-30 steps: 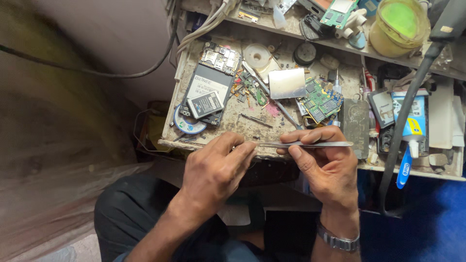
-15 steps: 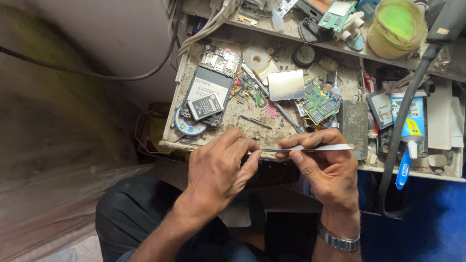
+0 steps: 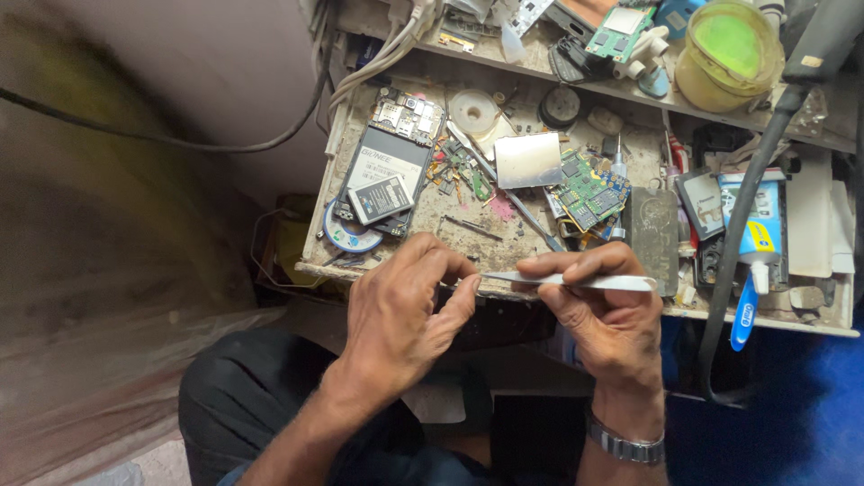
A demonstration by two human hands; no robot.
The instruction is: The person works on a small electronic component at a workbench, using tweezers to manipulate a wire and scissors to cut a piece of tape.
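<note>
Pinching the metal tweezers [image 3: 576, 282] in my right hand [image 3: 601, 310], I close thumb and forefinger over their middle, tips pointing toward my left hand [image 3: 405, 310]; that hand's fingertips curl shut around something too small to make out, right where the tweezer tips meet it; doing this well, I judge, means a light, steady squeeze and both hands braced close together; my wrists hang just below the edge of the workbench [image 3: 423, 225], palms turned inward, watch strap [image 3: 625, 445] low on the right; beyond my grip lie a green circuit board [image 3: 589, 189] and an opened phone [image 3: 391, 166].
</note>
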